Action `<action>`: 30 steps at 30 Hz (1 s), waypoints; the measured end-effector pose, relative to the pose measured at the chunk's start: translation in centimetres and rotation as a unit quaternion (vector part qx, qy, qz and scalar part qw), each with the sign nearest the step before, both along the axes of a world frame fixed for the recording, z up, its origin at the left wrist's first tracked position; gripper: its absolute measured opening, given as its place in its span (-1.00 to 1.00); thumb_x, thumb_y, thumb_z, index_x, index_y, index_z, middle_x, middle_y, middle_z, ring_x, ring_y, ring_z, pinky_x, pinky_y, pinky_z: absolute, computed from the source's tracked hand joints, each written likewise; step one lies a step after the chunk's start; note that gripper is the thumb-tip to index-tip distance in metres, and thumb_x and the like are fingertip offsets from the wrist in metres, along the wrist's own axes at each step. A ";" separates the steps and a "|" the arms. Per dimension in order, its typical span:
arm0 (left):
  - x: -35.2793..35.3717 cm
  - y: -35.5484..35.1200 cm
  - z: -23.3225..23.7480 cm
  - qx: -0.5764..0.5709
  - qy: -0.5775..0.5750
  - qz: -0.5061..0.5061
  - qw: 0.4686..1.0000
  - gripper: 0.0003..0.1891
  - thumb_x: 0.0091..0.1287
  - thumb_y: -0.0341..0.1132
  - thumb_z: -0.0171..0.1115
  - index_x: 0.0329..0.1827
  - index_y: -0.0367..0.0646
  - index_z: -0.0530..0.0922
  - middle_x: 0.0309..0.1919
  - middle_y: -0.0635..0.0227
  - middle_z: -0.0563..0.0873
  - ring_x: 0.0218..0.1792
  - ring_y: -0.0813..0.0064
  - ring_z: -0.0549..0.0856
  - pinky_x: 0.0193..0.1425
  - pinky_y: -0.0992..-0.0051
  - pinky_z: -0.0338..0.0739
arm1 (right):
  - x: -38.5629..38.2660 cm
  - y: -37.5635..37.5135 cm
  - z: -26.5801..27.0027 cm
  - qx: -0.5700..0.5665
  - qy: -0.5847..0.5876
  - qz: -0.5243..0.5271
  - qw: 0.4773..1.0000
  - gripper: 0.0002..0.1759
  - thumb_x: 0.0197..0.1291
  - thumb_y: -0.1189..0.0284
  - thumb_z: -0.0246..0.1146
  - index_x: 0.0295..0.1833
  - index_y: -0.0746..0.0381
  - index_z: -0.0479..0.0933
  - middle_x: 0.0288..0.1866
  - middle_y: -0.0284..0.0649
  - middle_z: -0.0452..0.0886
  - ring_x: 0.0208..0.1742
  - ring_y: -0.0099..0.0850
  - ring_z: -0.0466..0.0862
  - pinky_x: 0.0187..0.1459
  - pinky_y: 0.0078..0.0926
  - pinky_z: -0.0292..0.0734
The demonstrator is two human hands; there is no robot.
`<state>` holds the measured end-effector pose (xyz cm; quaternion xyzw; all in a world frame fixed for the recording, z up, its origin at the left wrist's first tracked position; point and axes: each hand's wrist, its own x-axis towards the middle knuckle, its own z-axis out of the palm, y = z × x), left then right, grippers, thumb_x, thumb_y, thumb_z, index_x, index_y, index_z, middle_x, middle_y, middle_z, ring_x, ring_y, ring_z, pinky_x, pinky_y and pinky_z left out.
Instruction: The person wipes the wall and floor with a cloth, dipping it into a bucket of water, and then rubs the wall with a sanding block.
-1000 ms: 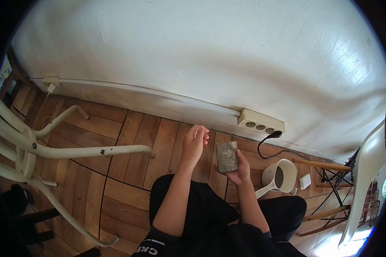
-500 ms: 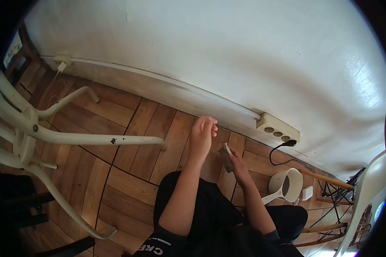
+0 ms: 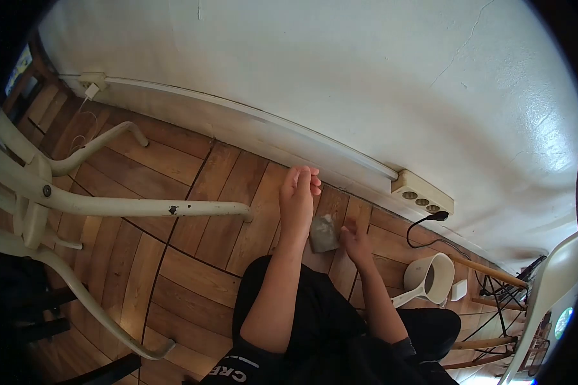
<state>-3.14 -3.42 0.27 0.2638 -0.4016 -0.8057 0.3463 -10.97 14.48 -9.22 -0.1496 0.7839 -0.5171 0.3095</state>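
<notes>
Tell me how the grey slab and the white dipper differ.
Colour: the grey slab is dull and mottled, while the white dipper is pale and more even.
Shape: the slab is flat and blocky; the dipper is a rounded, hollow cup with a handle.
Place: the slab is between the two hands, while the dipper is beyond the right hand, near the knee.
Shared: both show against the wooden floor.

The grey rectangular block (image 3: 324, 235), just below centre towards five o'clock, looks matt and mottled. At nine o'clock, a cream tubular leg (image 3: 141, 206), apparently painted metal, shows dark chips; at four, the white scoop (image 3: 411, 276) looks smooth plastic. Brown wooden planks (image 3: 189, 292) cover seven o'clock, and the white painted wall (image 3: 520, 109) shines glossy towards two.
</notes>
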 end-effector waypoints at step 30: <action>3.4 -0.6 2.9 -0.016 0.070 -0.007 0.997 -0.76 0.46 -0.24 -0.11 -0.21 -0.16 0.51 -0.41 0.47 0.53 -0.40 0.71 0.45 -0.23 0.69 0.34 | -7.1 -19.8 1.0 0.248 0.768 0.534 0.252 -0.42 0.10 0.29 0.03 0.30 0.14 0.31 0.45 -0.29 0.15 0.50 -0.39 0.00 0.48 -0.19 -0.18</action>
